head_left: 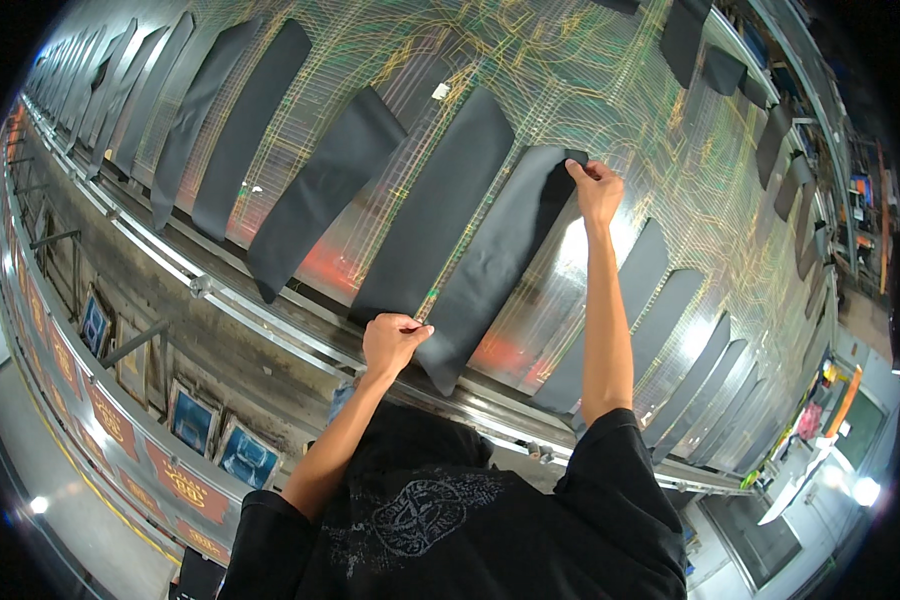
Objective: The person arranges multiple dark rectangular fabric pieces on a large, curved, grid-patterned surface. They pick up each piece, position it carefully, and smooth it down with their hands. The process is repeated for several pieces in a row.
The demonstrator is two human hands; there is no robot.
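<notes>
1. Right hand [597, 192]: the thumb and fingertips are closed together, pinching the far right corner of the dark panel [500, 245]. A small, firm pinch like this should steer the corner without creasing it.

2. Left hand [394, 342]: the thumb and forefinger are nearly together and appear to nip the panel's left edge near its close end. Exactly how much material lies between them I cannot tell.

3. The panel lies slantwise between the two sets of fingertips, over the line-marked table [530, 330]. Light, even tension from both hands would probably keep it straight; pulling harder at one end could skew it.

4. Its side below the right fingertips looks deeply shaded (perhaps lifted or curled, though the glare makes this hard to judge). Lowering that side gently should avoid a fold.

5. Just beyond the left fingertips, the neighbouring panel [445, 190] runs alongside. The narrow strip between them is best kept even, I judge, without overlap.

6. The pointed close end hangs near the metal rail [315, 345], to the right of the left fingers; mind that it doesn't catch.
</notes>
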